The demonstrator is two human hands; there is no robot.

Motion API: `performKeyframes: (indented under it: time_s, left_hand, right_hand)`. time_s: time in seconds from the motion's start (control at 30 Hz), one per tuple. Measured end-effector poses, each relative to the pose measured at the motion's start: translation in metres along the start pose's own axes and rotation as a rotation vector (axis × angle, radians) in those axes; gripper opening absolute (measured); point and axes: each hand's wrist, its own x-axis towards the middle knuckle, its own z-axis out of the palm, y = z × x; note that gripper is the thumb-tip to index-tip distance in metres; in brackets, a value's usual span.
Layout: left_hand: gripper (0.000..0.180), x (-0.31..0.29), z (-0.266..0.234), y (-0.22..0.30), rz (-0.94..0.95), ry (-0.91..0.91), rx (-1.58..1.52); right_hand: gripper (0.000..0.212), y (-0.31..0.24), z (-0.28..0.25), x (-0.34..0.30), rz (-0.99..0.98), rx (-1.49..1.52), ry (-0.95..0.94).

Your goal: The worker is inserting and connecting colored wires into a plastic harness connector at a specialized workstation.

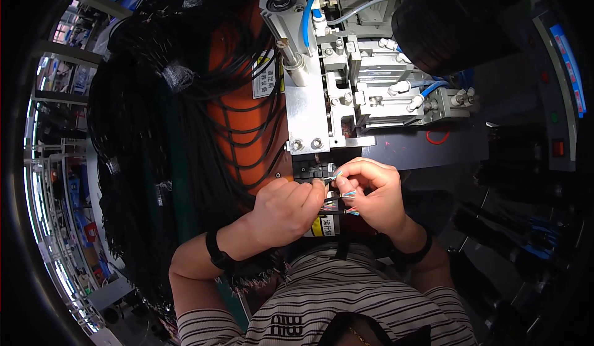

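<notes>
Close together in front of the machine, my two hands work on thin black cables with coloured wire ends. My left hand [286, 209] is closed, its fingertips around a black cable. With thumb and forefinger, my right hand [376, 192] pinches the fine coloured wires [336, 175] at that cable's end. Below, between the hands, two more black cables [334, 212] end in fanned coloured wires [351, 194]. A small black fixture block [304, 166] sits just beyond my fingertips, partly hidden by them.
A metal pneumatic machine [308, 114] with cylinders and blue hoses rises straight ahead. Bundled black cables [154, 92] hang over an orange surface [238, 123] on the left. A dark round lamp-like shape [455, 24] and a control panel [560, 92] stand at right, above more cable bundles [532, 231].
</notes>
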Motion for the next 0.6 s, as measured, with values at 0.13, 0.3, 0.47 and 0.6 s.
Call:
performKeyframes:
  time_s: [0.13,0.3,0.47,0.6]
  left_hand:
    - [0.036,0.003,-0.007,0.001,-0.031,-0.047,0.013]
    - [0.048,0.005,-0.008,-0.001,-0.105,-0.077,-0.033]
    - [0.05,0.007,-0.01,-0.001,-0.1,-0.092,-0.056]
    - [0.049,0.011,-0.015,-0.001,-0.049,-0.171,-0.068]
  right_hand:
    - [0.008,-0.004,0.0,0.005,-0.223,-0.239,0.056]
    - [0.011,0.006,-0.001,0.008,-0.285,-0.407,0.071]
    - [0.01,0.007,0.001,0.008,-0.252,-0.427,0.097]
    - [0.009,0.008,0.003,0.009,-0.209,-0.377,0.102]
